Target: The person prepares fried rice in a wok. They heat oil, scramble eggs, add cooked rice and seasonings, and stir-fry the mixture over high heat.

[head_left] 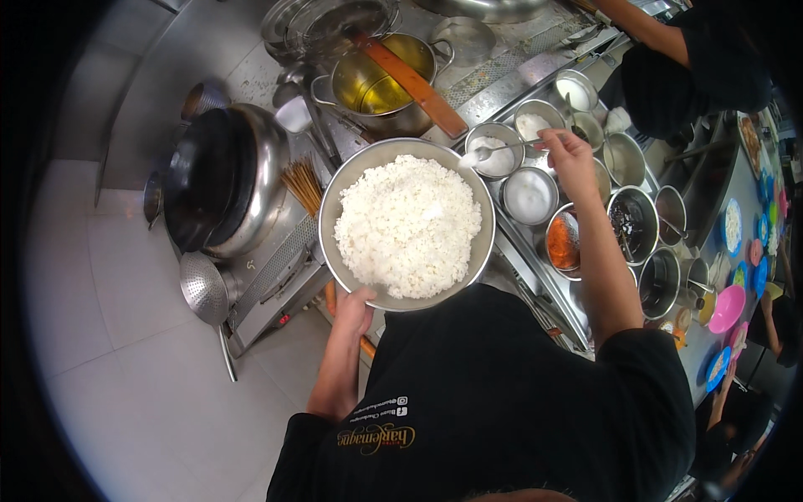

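Observation:
My left hand [356, 309] grips the near rim of a wide metal bowl [329, 233]. White cooked rice [408, 232] is heaped in it, with a small patch of white powder [433, 209] on top. Between the fingers of my right hand [569, 162] is the handle of a metal spoon [505, 148]. White powder [469, 160] fills the spoon's tip, which hangs over the gap between the bowl's right rim and a metal pot of white seasoning [495, 162]. Close by are another pot of white powder [531, 196] and a pot of orange powder [562, 240].
A wok [266, 182] stands at left beside a perforated ladle [204, 288] and a bamboo brush [302, 185]. Behind the bowl, a wooden board [411, 81] lies across a pot of yellow oil [370, 94]. A co-worker's arm [646, 28] reaches in at upper right; others work by the plates at far right.

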The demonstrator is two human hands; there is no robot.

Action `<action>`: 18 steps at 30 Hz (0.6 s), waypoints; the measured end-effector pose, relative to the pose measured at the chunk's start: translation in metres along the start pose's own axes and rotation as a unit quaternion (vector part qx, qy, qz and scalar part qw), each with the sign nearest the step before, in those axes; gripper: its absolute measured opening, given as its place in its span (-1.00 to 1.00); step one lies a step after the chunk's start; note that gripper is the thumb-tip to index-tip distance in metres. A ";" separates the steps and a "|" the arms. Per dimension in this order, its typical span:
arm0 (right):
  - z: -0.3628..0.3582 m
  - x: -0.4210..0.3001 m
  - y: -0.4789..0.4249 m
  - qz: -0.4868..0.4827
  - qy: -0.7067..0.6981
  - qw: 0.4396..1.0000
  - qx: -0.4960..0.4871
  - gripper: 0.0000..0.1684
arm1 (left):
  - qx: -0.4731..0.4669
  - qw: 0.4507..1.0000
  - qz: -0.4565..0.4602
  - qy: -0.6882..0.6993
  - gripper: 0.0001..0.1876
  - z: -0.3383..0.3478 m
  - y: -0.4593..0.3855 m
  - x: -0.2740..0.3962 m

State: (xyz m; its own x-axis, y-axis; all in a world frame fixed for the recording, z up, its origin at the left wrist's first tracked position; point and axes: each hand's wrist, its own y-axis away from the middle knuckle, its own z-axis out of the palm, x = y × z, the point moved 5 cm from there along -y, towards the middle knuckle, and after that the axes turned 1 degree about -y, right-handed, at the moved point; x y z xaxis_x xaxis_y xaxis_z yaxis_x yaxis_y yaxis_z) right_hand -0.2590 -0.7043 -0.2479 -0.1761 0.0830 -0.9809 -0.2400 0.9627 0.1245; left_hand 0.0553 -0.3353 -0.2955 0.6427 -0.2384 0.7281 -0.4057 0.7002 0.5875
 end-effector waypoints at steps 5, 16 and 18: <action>0.014 0.026 -0.016 -0.103 0.223 0.969 0.036 -0.70 | -0.009 1.000 -0.001 -0.004 -0.18 0.004 -0.002 0.004; 0.004 0.059 -0.024 0.053 0.063 0.996 0.040 -0.70 | 0.005 1.000 -0.004 -0.014 -0.17 -0.004 0.000 0.004; -0.010 0.054 -0.020 0.027 0.011 0.999 0.045 -0.70 | -0.002 1.000 -0.007 -0.017 -0.18 -0.003 -0.002 0.005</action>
State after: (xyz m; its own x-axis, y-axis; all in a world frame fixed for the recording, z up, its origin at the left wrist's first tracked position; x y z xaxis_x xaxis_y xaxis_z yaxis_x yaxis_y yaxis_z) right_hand -0.2732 -0.7220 -0.3019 -0.2076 0.1298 -0.9696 -0.1423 0.9766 0.1612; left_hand 0.0616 -0.3355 -0.2942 0.6264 -0.2703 0.7311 -0.3938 0.6998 0.5960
